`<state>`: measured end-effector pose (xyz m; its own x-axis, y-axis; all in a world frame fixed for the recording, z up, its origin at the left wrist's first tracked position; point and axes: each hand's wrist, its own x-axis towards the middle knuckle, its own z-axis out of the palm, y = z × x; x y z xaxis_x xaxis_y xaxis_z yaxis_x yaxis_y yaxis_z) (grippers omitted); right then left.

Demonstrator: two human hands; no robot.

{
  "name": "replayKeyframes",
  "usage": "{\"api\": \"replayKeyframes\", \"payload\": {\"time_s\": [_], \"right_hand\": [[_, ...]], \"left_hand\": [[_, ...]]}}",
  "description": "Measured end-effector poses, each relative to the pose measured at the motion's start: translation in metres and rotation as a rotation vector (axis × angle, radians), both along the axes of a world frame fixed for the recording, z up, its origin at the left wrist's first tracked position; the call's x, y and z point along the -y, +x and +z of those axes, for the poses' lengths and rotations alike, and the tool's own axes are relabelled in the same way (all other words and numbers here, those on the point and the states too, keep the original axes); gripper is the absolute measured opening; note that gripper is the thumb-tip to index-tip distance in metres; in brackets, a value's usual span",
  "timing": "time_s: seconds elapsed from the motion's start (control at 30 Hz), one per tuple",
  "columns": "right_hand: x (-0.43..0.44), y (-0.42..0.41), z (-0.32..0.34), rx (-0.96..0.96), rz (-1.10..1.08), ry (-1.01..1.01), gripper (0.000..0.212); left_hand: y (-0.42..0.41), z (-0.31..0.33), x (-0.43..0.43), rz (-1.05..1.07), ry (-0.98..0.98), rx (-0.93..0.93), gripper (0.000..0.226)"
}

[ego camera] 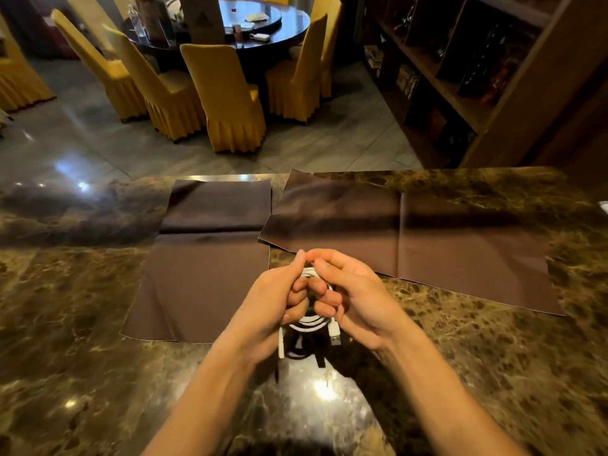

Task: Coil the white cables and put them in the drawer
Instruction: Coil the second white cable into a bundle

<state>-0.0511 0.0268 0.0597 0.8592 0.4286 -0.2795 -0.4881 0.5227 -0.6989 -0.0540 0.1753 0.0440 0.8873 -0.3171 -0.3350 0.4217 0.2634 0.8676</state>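
A coiled white cable [311, 320] is held above the marble counter [493, 373], gripped by both the left hand [273, 304] and right hand [358, 301]. Its USB plug [335, 335] hangs from the coil's lower edge. Brown cloths [427, 225] lie just beyond

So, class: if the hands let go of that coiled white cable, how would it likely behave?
The white cable bends into tight loops, so it is probably floppy and may spring open. Both the left hand and right hand pinch it easily, so it seems light. Its plug end dangles loose.
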Motion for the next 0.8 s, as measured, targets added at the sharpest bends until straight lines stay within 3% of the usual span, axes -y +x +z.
{"api": "replayKeyframes", "payload": {"time_s": [0.17, 0.23, 0.3, 0.37, 0.43, 0.57, 0.8], "right_hand": [[0.005, 0.002, 0.018, -0.042, 0.069, 0.154, 0.014], [0.010, 0.000, 0.023, 0.037, 0.143, 0.086, 0.014], [0.014, -0.002, 0.025, 0.110, 0.195, -0.020, 0.017], [0.019, -0.004, 0.022, 0.135, 0.213, -0.103, 0.024], [0.022, -0.007, 0.014, 0.124, 0.204, -0.139, 0.029], [0.020, -0.017, -0.012, 0.161, 0.131, -0.193, 0.026], [0.053, -0.026, -0.040, 0.539, 0.002, -0.820, 0.012]], "left_hand": [[-0.007, 0.002, 0.014, 0.133, -0.471, -0.180, 0.048], [-0.010, 0.011, 0.014, 0.103, -0.510, -0.181, 0.054], [-0.013, 0.021, 0.013, 0.070, -0.239, -0.045, 0.062], [-0.016, 0.030, 0.012, 0.001, 0.249, 0.172, 0.067], [-0.016, 0.030, 0.013, -0.057, 0.429, 0.221, 0.068], [-0.016, 0.011, 0.011, -0.022, 0.271, 0.039, 0.060], [-0.015, -0.018, 0.038, 0.119, 0.260, -0.087, 0.056]]}}
